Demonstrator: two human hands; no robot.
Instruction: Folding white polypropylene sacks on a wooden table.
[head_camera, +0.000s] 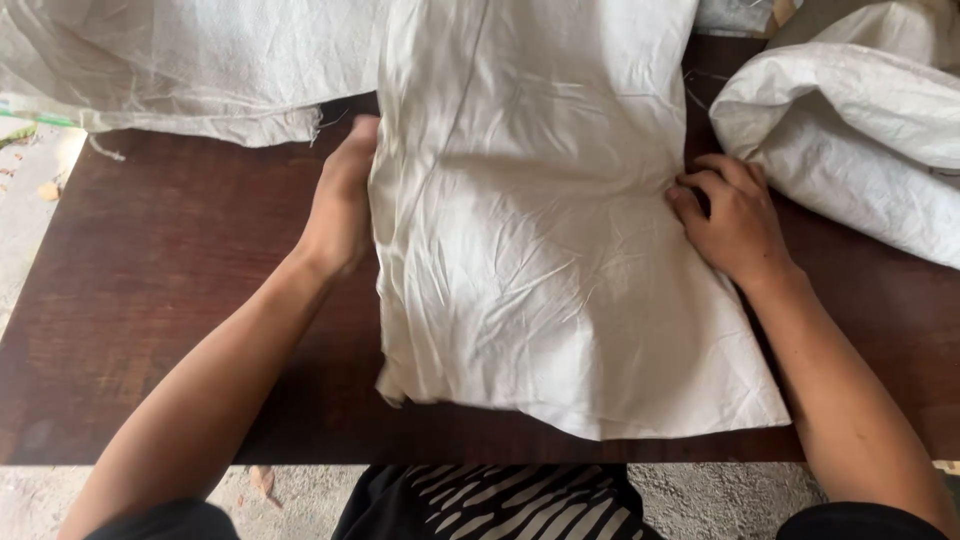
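Note:
A folded, creased white woven sack (540, 230) lies flat in the middle of a dark brown wooden table (170, 270), its near edge close to the table's front. My left hand (340, 205) rests edge-on against the sack's left side, fingers straight and pointing away from me. My right hand (728, 215) sits at the sack's right edge with fingers curled, pinching the fabric there.
More white sack material (190, 70) lies across the table's far left. A bulky rolled white sack (860, 130) sits at the far right. Grey ground (30, 200) shows past the table's left edge, and my dark patterned clothing (490, 505) below its front.

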